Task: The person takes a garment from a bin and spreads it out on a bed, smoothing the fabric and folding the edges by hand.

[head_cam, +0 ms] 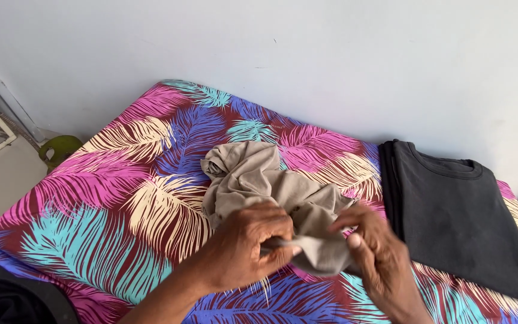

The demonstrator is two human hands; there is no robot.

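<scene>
A crumpled beige garment (253, 180) lies in the middle of a mattress covered by a bright feather-print sheet (127, 180). My left hand (250, 243) grips the near edge of the beige cloth, fingers curled over a fold. My right hand (373, 252) pinches the same near edge from the right side. The two hands are close together, with a bunched part of the cloth between them. The rest of the garment trails away from me toward the wall.
A folded black T-shirt (457, 216) lies flat on the right of the sheet, next to my right hand. A pale wall (307, 54) runs behind the mattress. A green object (60, 147) sits on the floor at the left.
</scene>
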